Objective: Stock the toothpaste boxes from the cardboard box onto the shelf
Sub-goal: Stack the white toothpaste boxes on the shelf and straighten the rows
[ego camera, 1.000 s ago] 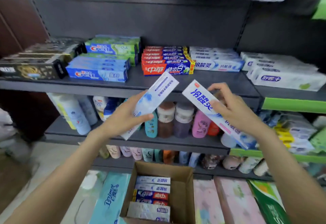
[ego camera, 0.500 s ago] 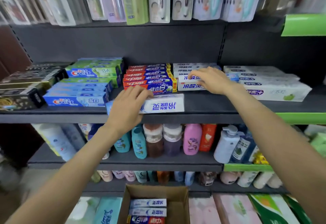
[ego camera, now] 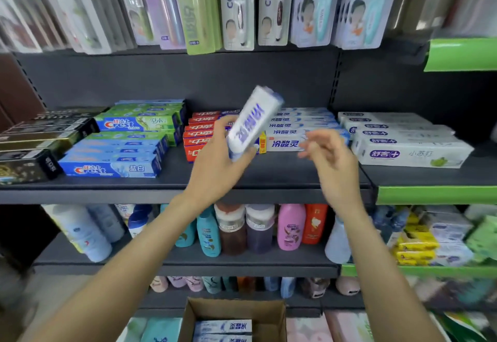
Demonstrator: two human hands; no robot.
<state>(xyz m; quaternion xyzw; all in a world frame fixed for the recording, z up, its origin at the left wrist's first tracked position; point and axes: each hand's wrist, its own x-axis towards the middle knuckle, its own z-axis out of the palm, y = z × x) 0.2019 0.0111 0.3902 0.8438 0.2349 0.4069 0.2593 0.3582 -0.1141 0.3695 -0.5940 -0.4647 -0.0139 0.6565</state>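
My left hand (ego camera: 218, 164) grips a white-and-blue toothpaste box (ego camera: 254, 121) by its lower end and holds it tilted, top end up to the right, above the dark shelf (ego camera: 282, 177). My right hand (ego camera: 326, 153) hovers just right of it, blurred, with fingers apart and nothing in it. Behind both hands lies a stack of matching white-and-blue boxes (ego camera: 298, 133). At the bottom, the cardboard box (ego camera: 271, 317) stands open with more toothpaste boxes (ego camera: 223, 327) inside.
The same shelf carries red boxes (ego camera: 200, 131), blue and green Crest boxes (ego camera: 115, 153), black boxes (ego camera: 32, 147) at the left and white boxes (ego camera: 403, 139) at the right. Toothbrush packs (ego camera: 236, 5) hang above. Bottles (ego camera: 258, 228) fill the shelf below.
My left hand has lifted its toothpaste box off the shelf front and tipped it up. My right hand has left the stack, where its box now lies, and drawn back empty.
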